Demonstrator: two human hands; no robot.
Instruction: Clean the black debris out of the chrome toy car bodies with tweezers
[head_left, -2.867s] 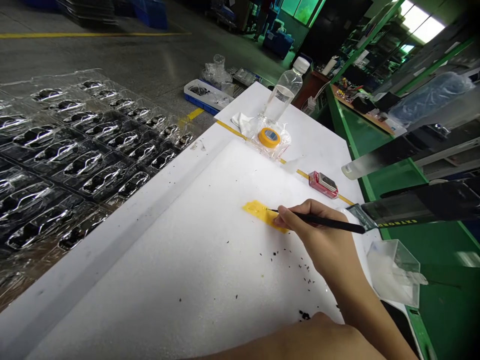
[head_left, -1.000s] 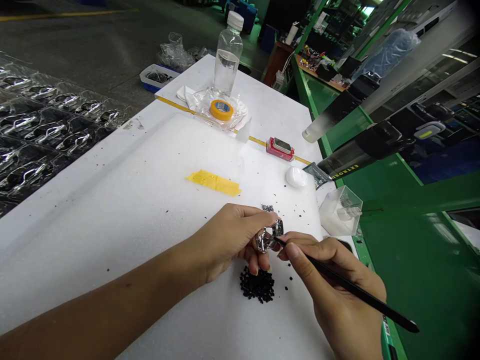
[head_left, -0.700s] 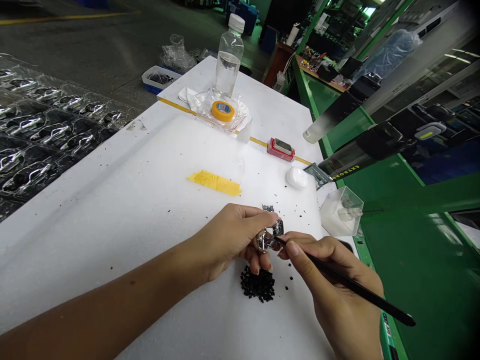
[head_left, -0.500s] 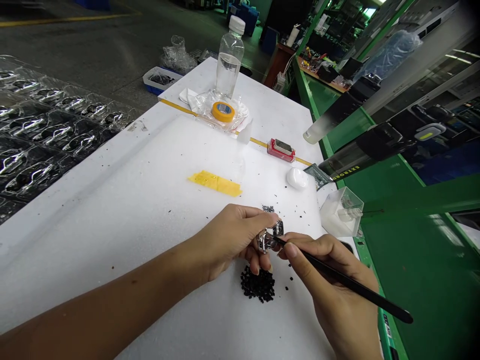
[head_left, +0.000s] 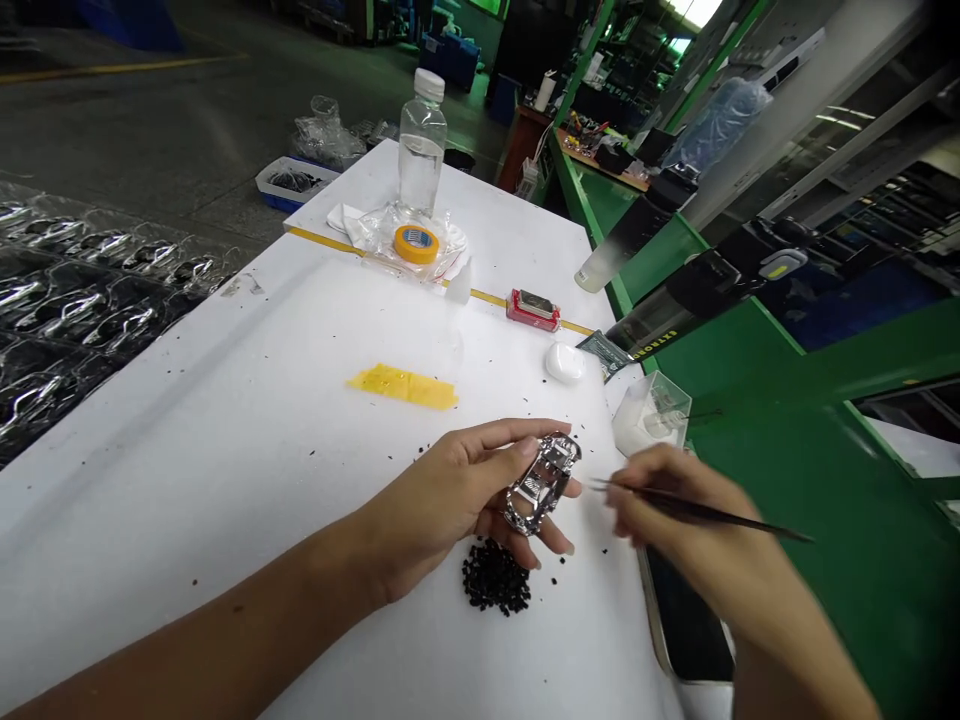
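Note:
My left hand (head_left: 480,480) holds a shiny chrome toy car body (head_left: 541,485) between thumb and fingers, tilted so its openings face me. To the right, apart from the car body, my right hand (head_left: 667,500) grips black tweezers (head_left: 712,513); the hand is smeared by motion. The tweezers' thin tips point left at the car body, and whether they pinch anything cannot be made out. Just below my left fingers lies a pile of small black pieces (head_left: 496,578) on the white work surface (head_left: 337,620). A few loose black bits are scattered beside it.
Yellow tape (head_left: 405,386) lies flat beyond my hands. Farther back are an orange tape roll (head_left: 416,244), a water bottle (head_left: 421,160), a red box (head_left: 533,310) and a white case (head_left: 565,363). A clear container (head_left: 652,415) and a dark phone-like slab (head_left: 686,615) border the right side.
My right hand has drawn the tweezers away from the car body to the right. My left hand has turned the car body so more of it shows. The view has shifted slightly.

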